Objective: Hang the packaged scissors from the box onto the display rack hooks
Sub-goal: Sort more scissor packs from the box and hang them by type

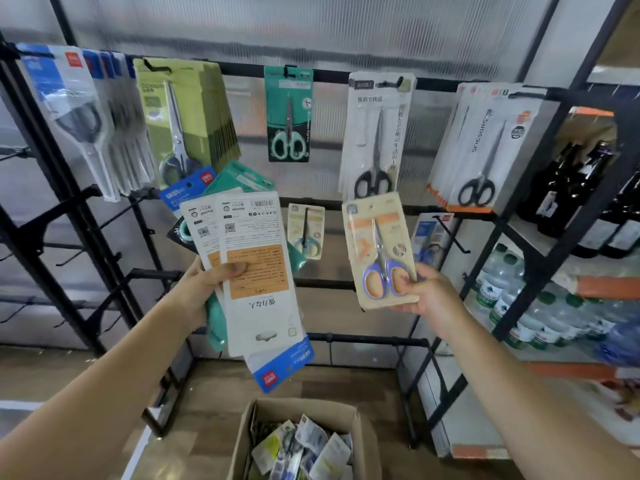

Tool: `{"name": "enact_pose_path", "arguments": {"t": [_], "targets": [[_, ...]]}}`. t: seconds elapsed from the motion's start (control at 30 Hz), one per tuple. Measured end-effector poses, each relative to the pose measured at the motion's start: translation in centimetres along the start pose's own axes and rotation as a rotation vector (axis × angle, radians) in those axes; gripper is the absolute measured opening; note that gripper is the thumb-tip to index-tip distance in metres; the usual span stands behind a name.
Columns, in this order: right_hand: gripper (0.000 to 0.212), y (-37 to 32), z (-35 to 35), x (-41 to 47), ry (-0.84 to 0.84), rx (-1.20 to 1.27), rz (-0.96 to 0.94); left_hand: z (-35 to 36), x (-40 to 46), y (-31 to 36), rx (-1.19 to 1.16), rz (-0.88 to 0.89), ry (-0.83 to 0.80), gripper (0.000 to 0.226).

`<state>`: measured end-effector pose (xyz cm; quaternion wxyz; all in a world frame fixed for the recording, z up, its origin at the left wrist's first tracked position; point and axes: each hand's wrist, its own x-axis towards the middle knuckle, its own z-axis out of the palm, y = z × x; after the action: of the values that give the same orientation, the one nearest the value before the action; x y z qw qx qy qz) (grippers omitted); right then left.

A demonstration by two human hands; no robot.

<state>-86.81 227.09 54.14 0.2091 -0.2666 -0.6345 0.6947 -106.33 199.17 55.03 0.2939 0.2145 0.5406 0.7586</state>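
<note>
Right hand (427,294): we pinch one beige pack (379,251) by its lower edge, thumb over the purple-and-orange handles, raised in front of the rack (363,79).
Left hand (211,289): we grip a fanned stack (252,271) of packs, backs toward us, thumb pressed across the top card.
Stack count: at least five packs by our reading — two white backs, a teal one and two blue-edged; more may be hidden.
Handling: we judge the pack light, a stiff card with a slick plastic blister; the weight sits low at the handles. The card would bend if squeezed hard.
Where to hold: low on the card, as now, leaving the top hang slot free for a hook.
Match: one small beige pack (306,233) hangs on the lower rail, just left of ours; it looks the same kind.
Top rail: five groups hang there, several packs deep at the left and right ends.
Box (301,441): open on the floor below, many packs loose inside; we cannot count them.
</note>
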Motion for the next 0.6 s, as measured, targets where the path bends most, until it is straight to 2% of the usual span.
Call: {"name": "enact_pose_path", "arguments": {"t": [0.13, 0.37, 0.6], "targets": [[0.018, 4.3, -1.0, -0.1, -0.032, 0.02, 0.145, -1.7, -1.2, -1.6, 0.012, -0.02, 0.063, 0.04], [0.017, 7.1, 0.5, 0.5, -0.089, 0.02, 0.265, -3.9, -2.9, -2.7, 0.028, -0.05, 0.122, 0.033], [0.017, 7.4, 4.3, 1.5, -0.163, 0.064, 0.264, -5.2, -4.0, -3.3, 0.056, -0.056, 0.122, 0.033]]}}
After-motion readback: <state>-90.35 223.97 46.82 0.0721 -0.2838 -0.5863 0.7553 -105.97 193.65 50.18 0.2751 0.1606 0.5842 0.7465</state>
